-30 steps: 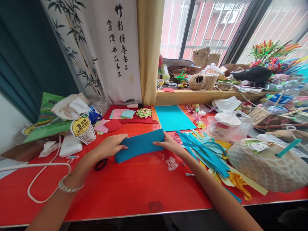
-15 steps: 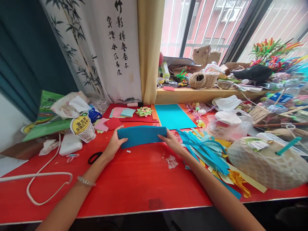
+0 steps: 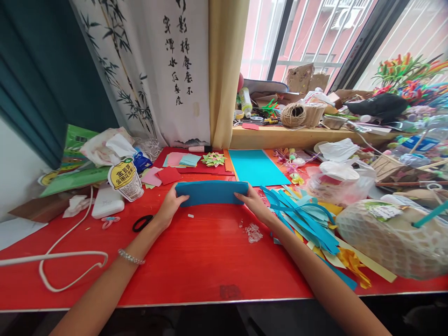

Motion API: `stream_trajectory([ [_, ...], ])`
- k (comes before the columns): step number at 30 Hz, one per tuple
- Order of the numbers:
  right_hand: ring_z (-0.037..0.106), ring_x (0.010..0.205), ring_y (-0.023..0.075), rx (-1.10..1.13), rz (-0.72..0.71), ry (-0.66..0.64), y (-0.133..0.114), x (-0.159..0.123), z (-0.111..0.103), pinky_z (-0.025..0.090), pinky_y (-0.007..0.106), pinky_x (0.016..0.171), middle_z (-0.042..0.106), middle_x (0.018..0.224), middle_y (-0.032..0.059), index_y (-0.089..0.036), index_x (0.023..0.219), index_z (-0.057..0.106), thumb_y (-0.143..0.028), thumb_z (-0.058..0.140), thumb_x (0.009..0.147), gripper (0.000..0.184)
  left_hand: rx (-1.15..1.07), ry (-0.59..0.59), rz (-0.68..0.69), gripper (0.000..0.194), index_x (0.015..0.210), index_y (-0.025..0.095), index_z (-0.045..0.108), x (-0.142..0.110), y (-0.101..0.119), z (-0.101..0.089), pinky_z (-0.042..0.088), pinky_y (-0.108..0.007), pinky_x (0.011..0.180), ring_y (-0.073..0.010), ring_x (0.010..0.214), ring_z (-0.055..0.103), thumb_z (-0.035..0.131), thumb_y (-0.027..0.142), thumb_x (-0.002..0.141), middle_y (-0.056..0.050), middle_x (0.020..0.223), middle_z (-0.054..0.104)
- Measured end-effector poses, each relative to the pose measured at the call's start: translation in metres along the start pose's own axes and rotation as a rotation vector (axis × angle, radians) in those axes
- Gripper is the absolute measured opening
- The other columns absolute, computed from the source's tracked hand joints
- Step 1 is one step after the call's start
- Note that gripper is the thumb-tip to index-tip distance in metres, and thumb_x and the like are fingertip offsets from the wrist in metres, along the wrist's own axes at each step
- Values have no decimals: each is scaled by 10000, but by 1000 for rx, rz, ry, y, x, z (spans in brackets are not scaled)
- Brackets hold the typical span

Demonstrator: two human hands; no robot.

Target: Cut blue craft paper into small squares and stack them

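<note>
Between my two hands is a wide strip of blue paper, held up level above the red table. It looks folded along its length. My left hand grips its left end, thumb in front and fingers behind. At the right end my right hand pinches it the same way. Behind the strip lies a flat blue sheet. Cut blue paper strips are heaped to the right of my right hand. A black ring-shaped band sits beside my left wrist.
A netted coconut with a straw stands at the right. Bags and a printed cup-shaped card are at the left, near a white cable. Coloured paper squares and a folded paper flower lie at the back.
The camera view has shifted slightly, so the scene sits further right. The blue paper appears a little narrower from front to back; both hands keep their hold on its ends.
</note>
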State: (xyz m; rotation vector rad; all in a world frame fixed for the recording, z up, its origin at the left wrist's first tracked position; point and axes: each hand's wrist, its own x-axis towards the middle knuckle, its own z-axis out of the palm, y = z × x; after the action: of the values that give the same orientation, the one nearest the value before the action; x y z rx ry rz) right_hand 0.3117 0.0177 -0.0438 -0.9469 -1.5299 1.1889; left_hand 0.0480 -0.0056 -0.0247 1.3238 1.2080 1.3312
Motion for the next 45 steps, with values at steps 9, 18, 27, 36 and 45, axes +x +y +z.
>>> stream_trajectory([
  [9,536,1028,197,-8,13,-33,0,0,-1,440,390,916,600,1108,22,-237,1094,521,-388,565,771,359,-35,60,-38,502,1033,223,449,3,-3,-3,436,-295,791,-164,902,546,700,245,599,3,949,554],
  [18,523,1025,186,-74,-78,-15,-9,-4,2,467,352,858,496,1216,52,-274,1294,346,-375,550,794,549,-21,-67,-99,377,948,176,591,2,1,-6,425,-302,791,-183,855,577,708,256,598,-23,923,641],
  [27,461,1122,220,-691,-409,31,-26,-4,-5,377,364,963,460,1209,58,-322,1240,488,-327,363,898,365,-35,-49,-96,389,961,176,609,1,1,-4,437,-318,817,-204,906,590,708,252,593,-37,968,667],
  [36,416,1179,232,-678,-371,33,-24,-5,-1,363,376,985,405,1282,45,-338,1282,434,-326,399,882,403,-32,-36,-101,394,951,164,623,3,-2,-5,436,-365,845,-242,933,595,716,267,582,-60,966,679],
  [45,543,903,187,-140,-83,37,-3,3,-4,463,362,838,588,980,42,-199,1017,523,-366,513,801,273,-26,-25,-132,318,853,159,675,1,0,-4,429,-390,869,-246,870,617,733,274,562,-51,870,704],
])
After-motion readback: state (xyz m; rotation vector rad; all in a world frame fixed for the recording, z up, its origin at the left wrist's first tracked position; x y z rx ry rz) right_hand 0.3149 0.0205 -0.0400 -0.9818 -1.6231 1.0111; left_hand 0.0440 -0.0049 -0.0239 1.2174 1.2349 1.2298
